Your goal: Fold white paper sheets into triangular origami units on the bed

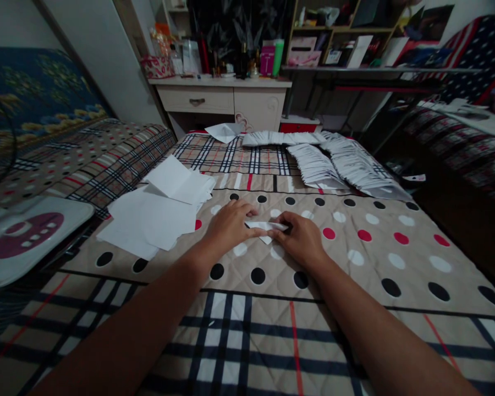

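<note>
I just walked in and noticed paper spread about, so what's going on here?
A person's left hand and right hand hold a small folded piece of white paper between them, over a patterned quilt. A loose pile of white sheets lies to the left. Farther away, toward the right, closely packed rows of white paper pieces lie on the quilt.

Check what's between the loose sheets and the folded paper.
Head view: a strip of spotted cover, then the left hand, its fingers at the folded paper.
</note>
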`<state>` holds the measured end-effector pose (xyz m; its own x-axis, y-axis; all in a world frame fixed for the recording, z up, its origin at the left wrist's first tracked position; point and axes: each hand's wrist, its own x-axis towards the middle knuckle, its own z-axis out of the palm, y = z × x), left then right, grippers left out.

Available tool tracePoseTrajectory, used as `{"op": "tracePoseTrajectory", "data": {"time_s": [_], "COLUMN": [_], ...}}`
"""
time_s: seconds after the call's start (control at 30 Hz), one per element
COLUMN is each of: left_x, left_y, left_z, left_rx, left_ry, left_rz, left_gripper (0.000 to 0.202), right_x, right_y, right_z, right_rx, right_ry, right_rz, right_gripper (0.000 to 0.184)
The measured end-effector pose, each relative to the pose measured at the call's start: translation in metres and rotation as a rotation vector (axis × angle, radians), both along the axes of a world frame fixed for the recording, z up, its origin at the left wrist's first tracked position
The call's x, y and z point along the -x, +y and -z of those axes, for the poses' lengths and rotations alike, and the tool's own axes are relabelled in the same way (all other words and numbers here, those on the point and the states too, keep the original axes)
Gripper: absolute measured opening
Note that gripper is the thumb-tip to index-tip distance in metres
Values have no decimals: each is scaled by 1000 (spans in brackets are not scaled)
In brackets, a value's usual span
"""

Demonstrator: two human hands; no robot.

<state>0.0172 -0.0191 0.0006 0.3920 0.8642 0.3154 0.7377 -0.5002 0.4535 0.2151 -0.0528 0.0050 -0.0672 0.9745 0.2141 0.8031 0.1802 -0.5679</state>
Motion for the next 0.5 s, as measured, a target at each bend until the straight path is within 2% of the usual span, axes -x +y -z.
{"op": "tracePoseTrajectory", "data": {"time_s": [0.13, 0.23, 0.33, 0.5], "left_x": [-6, -12, -15, -14], "left_y": [-2, -4, -6, -6], "left_z": [0, -4, -9, -12], "left_rx": [277, 320, 306, 375], "left_ry": [-363, -559, -616, -647], "left_rz": [-32, -79, -86, -53], "left_gripper": [24, 24, 28, 28], "right_x": [2, 4, 6, 4], "right_y": [1, 1, 1, 2], "right_z": [2, 4, 4, 0], "right_rx": [-27, -54, -60, -45], "right_ry": [319, 463, 505, 590], "right_rz": [-79, -86, -89, -174], "right_gripper": [16, 17, 21, 23]}}
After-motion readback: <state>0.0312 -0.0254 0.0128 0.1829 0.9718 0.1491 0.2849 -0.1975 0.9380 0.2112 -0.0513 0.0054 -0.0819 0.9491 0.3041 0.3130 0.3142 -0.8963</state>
